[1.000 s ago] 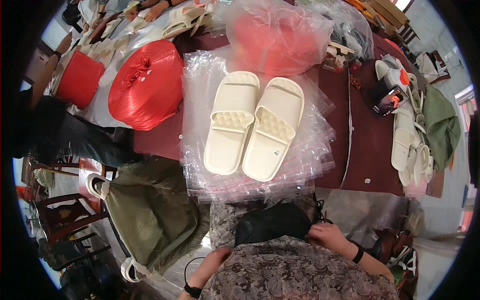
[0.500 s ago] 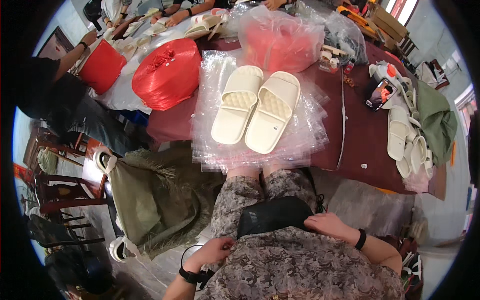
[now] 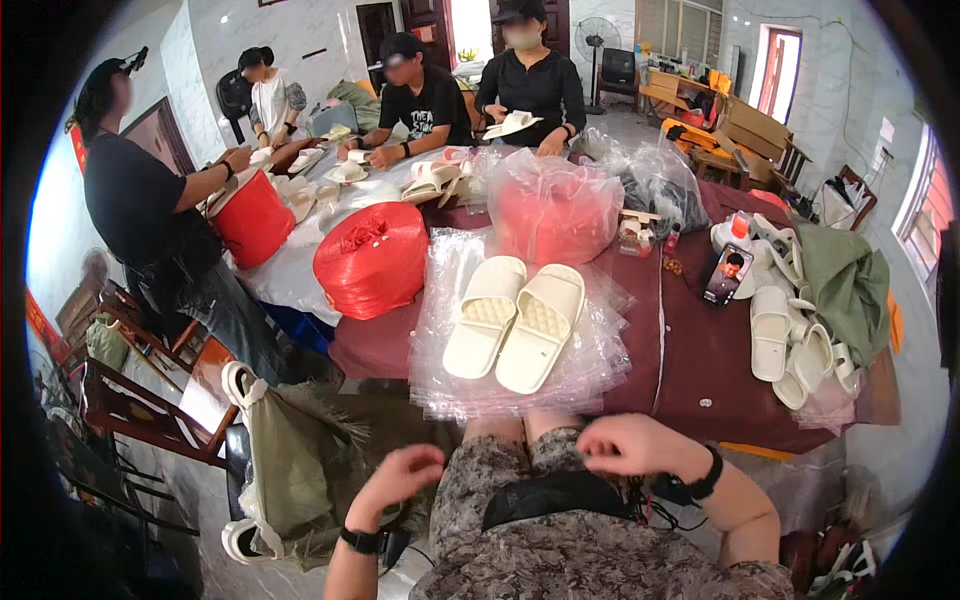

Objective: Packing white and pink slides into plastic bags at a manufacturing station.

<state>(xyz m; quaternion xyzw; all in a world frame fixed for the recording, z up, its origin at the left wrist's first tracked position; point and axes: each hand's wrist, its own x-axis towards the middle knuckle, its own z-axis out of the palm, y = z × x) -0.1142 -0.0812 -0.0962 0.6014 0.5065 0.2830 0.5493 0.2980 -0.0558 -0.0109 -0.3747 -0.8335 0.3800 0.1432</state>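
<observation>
A pair of cream slide slippers, one on the left [image 3: 485, 317] and one on the right [image 3: 541, 328], lies side by side on a fanned stack of clear plastic bags [image 3: 600, 360] at the table's near edge. My left hand [image 3: 405, 478], slightly blurred, is raised beside my left thigh with its fingers loosely stretched and nothing visible in it. Over my right thigh is my right hand [image 3: 640, 445], also a little smeared, fingers loosely bent and apart, holding nothing I can see. Neither hand touches the slippers. A black pouch [image 3: 550, 505] rests on my lap.
A red twine roll [image 3: 368, 260] and a bag with red contents [image 3: 555, 205] stand behind the slippers. More slippers [image 3: 770, 333], a phone [image 3: 727, 274] and green cloth [image 3: 845, 285] are at right. Several people work across the table. A green sack [image 3: 310, 450] hangs at left.
Both hands have lifted from my waist and lap and moved forward. The view has tilted up, so the co-workers show more fully. The slippers still lie on the bags.
</observation>
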